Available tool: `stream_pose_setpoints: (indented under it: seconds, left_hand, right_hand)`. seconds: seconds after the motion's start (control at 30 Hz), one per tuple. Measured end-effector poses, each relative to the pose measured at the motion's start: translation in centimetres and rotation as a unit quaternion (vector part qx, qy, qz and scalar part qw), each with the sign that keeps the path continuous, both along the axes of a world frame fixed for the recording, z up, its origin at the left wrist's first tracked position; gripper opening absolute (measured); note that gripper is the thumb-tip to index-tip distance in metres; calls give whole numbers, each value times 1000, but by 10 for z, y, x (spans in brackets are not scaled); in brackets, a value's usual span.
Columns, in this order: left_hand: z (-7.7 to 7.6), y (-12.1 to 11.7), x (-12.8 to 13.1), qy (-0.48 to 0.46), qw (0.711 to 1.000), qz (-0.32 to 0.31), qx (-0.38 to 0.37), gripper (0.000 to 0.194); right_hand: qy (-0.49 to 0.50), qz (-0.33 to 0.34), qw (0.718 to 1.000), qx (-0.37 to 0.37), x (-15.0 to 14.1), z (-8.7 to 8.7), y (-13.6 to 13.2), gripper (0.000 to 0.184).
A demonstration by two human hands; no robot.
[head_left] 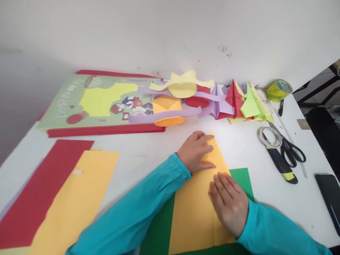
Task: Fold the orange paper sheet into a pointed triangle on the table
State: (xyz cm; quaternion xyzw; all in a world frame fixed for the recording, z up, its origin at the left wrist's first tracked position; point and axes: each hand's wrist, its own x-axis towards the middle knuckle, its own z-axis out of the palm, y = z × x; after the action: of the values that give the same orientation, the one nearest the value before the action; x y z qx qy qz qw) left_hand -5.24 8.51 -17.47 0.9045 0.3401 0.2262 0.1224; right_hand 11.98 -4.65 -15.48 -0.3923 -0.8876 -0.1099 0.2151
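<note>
A sheet of orange-yellow paper [193,209] lies in front of me, its far end folded to a point. Beneath it is a green sheet [243,180] that shows at both sides and along the near edge. My left hand [198,150] rests on the pointed end with its fingers spread. Lower down, my right hand [230,200] lies flat on the paper's right folded edge, fingers stretched out side by side. Both hands press on the paper without gripping it. The sleeves hide part of the green sheet.
Red paper [50,184] and another orange-yellow sheet [82,191] lie at left. Behind stand a printed paper pack [71,95], curled paper pieces [183,88] and folded paper planes [233,101]. At right are scissors [292,150], a cutter [281,164], tape rolls [278,90] and a phone [329,198].
</note>
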Motion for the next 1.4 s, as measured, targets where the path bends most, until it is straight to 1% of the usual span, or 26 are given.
stream_pose_setpoints:
  seconds: [0.17, 0.33, 0.57, 0.73, 0.8, 0.9, 0.93, 1.1, 1.27, 1.4]
  left_hand:
    - [-3, -2, 0, -12, 1000, 6, 25, 52]
    - [-5, -4, -1, -4, 1000, 4, 27, 49]
    - [-1, -4, -2, 28, 999, -10, 21, 49]
    - [1, -4, -2, 31, 999, -11, 15, 50]
    - [1, -3, -1, 36, 999, -5, 10, 57]
    - [2, -3, -1, 46, 999, 9, 7, 77]
    - [2, -3, -1, 53, 999, 10, 8, 80]
    - [4, -3, -1, 93, 996, 13, 8, 82]
    - [3, -2, -2, 83, 996, 5, 12, 83]
    - [1, -1, -2, 74, 997, 6, 19, 88]
  right_hand:
    - [-2, 3, 1000, -2, -1, 1, 0, 17]
    - [-3, -2, 1000, -1, -1, 1, 0, 18]
    - [-6, -5, 1000, -6, -2, 2, 1, 19]
    - [-2, -4, 1000, -9, -2, 2, 1, 20]
    - [-1, -5, 1000, -5, -2, 2, 0, 19]
    - [-2, -6, 1000, -1, -1, 1, 0, 19]
    - [-2, -6, 1000, 0, -1, 1, 0, 19]
    - [1, -1, 1000, -1, -1, 0, 0, 19]
    - [4, -2, 1000, 1, -2, 0, 0, 20]
    - [4, -2, 1000, -4, -2, 0, 0, 19]
